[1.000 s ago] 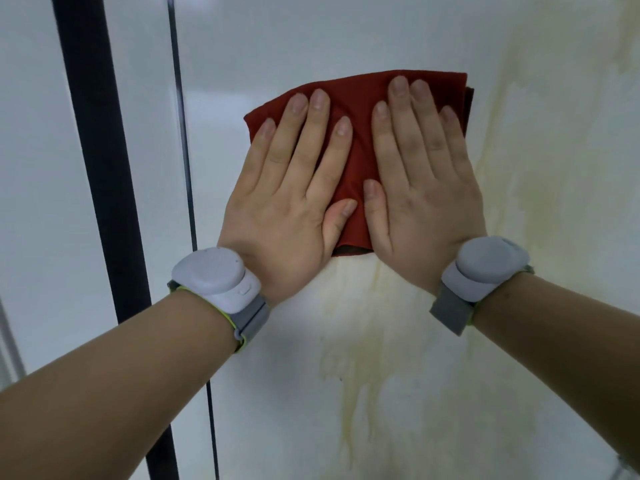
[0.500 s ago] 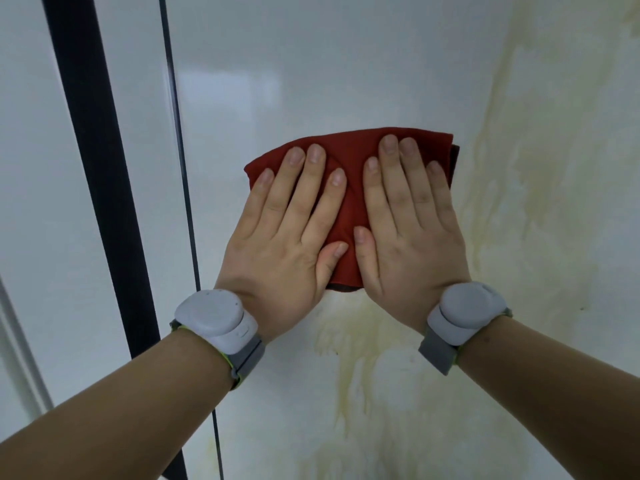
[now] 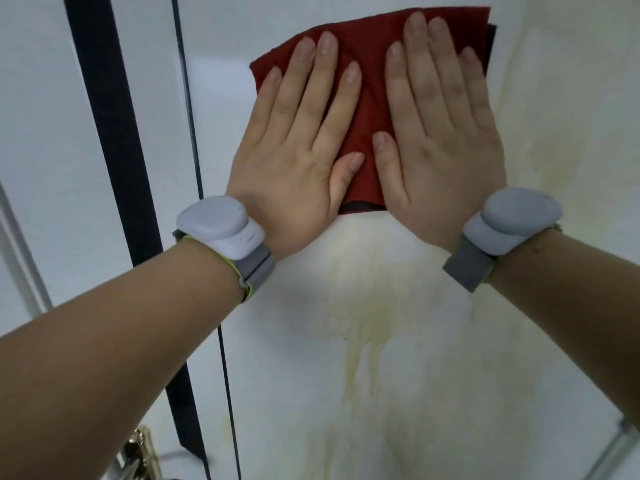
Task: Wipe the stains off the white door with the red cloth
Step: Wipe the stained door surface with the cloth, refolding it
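On the white door (image 3: 277,393), above yellowish stains (image 3: 367,323), the red cloth (image 3: 367,98) lies flat; left hand (image 3: 294,161) and right hand (image 3: 440,150) press it, fingers straight.

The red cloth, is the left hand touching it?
Touching. The head view shows the left hand lying flat on the red cloth, fingers straight across it.

Left hand (image 3: 294,161), right hand (image 3: 440,150) flat, side by side, fingers (image 3: 325,74) straight.
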